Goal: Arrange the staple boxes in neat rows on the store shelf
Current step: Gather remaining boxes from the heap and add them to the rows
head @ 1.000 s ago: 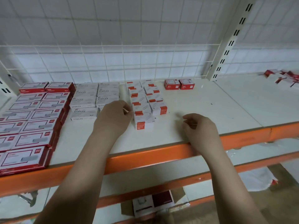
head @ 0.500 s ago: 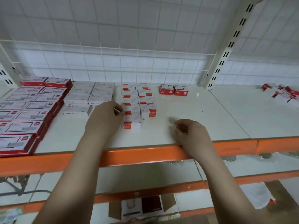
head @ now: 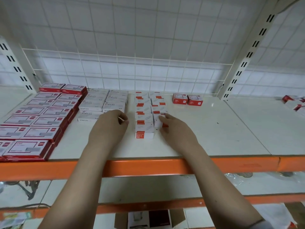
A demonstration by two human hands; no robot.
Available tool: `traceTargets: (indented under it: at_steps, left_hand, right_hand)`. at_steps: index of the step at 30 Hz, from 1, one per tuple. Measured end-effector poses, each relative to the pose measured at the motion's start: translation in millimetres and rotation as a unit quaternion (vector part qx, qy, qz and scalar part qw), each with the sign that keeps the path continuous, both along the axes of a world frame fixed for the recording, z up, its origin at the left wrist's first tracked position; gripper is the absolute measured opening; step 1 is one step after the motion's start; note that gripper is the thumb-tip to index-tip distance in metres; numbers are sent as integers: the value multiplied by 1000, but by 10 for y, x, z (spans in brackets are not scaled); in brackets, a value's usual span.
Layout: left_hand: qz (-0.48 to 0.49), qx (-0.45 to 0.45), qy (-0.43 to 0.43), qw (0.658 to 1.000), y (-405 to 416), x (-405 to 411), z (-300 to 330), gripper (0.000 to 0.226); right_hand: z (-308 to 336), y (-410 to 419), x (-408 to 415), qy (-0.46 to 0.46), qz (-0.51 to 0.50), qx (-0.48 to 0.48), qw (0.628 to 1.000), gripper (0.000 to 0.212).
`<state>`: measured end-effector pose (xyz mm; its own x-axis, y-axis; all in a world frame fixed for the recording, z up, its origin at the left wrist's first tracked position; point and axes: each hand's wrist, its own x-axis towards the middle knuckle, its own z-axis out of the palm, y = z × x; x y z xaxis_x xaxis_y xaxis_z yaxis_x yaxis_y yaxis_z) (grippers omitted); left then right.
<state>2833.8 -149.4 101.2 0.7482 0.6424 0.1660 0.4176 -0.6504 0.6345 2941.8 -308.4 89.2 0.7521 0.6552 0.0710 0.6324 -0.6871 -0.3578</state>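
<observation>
Two columns of small white-and-red staple boxes (head: 143,116) run from the wire back panel toward the front of the white shelf (head: 214,134). My right hand (head: 176,129) grips the front box of the right column (head: 157,122), fingers on its top and right side. My left hand (head: 110,126) hovers with curled fingers in the gap between those columns and the white STAPLES boxes (head: 102,103). Whether it holds anything is hidden. Large red-edged boxes (head: 41,119) fill the left end in rows. Two small red boxes (head: 187,99) stand at the back.
An orange beam (head: 165,167) edges the shelf front. A slotted upright (head: 247,58) divides it from the neighbouring shelf, where loose red boxes (head: 295,103) lie at the far right. An open carton (head: 148,219) sits on the lower level.
My right hand left the shelf's front edge and moved forward-left onto the front box of the right column. My left hand drew slightly away from the left column.
</observation>
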Motion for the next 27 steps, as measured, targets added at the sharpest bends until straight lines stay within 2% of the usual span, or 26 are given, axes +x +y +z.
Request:
traceTargets:
  at_steps: [4,8,10,13,16,20,23,27]
  left_hand:
    - [-1,-8,-2,1000,-10,31,-8,8]
    - [-8,-10,-3,1000,-18,61,-7,6]
    - [-14,-11,-6,1000,-31,82,0,4]
    - [-25,-7,0,1000,-60,109,9,4]
    - [-31,-4,1,1000,-72,123,6,2]
    - [-27,-5,-4,1000,-80,127,-2,2]
    - [-22,-10,0,1000,-83,118,-8,2]
    - [-16,-12,2,1000,-95,110,-16,3]
  right_hand:
    - [17,-87,-40,-31,-12,54,998,35]
    - [43,-195,-23,-16,-52,88,995,27]
    - [63,-242,-30,6,-54,96,994,33]
    - [105,-331,-36,75,-7,91,993,60]
    - [163,-392,50,93,43,32,994,74]
    - [217,-367,211,135,88,-55,985,76]
    - [201,-345,263,147,134,-58,978,74]
    - [232,-374,272,129,130,-53,982,71]
